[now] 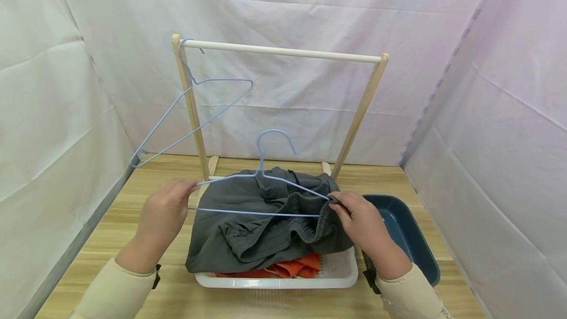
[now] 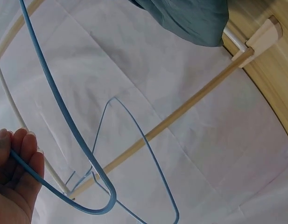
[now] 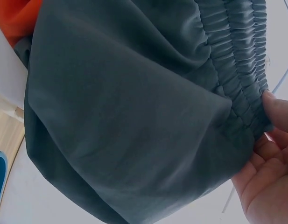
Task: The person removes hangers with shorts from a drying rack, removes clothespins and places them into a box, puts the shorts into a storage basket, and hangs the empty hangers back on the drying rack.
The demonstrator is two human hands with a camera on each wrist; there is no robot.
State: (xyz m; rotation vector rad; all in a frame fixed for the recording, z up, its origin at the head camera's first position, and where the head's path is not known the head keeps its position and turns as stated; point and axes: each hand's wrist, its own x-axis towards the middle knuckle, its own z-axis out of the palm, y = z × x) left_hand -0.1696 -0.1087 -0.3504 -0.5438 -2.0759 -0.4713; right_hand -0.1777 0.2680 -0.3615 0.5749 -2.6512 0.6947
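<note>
Between both hands is a light blue wire hanger (image 1: 241, 212), its hook pointing up. My left hand (image 1: 166, 210) grips the hanger's left end; in the left wrist view, the fingers (image 2: 29, 147) curl round the wire. At the other end my right hand (image 1: 361, 220) pinches the elastic waistband of dark grey trousers or shorts (image 1: 266, 245), with the hanger's right end inside the gathered cloth. In the right wrist view the ruffled waistband (image 3: 237, 51) runs up from the thumb, and the garment hangs loosely below. Much of the garment lies over a white basket (image 1: 274, 283).
Orange cloth (image 1: 292, 266) shows in the basket under the grey garment. Behind stands a wooden rack with a white rail (image 1: 283, 51), and a second blue hanger (image 1: 155, 129) hangs at its left end. A dark teal tray (image 1: 425, 245) stands on the right. White fabric walls surround the table.
</note>
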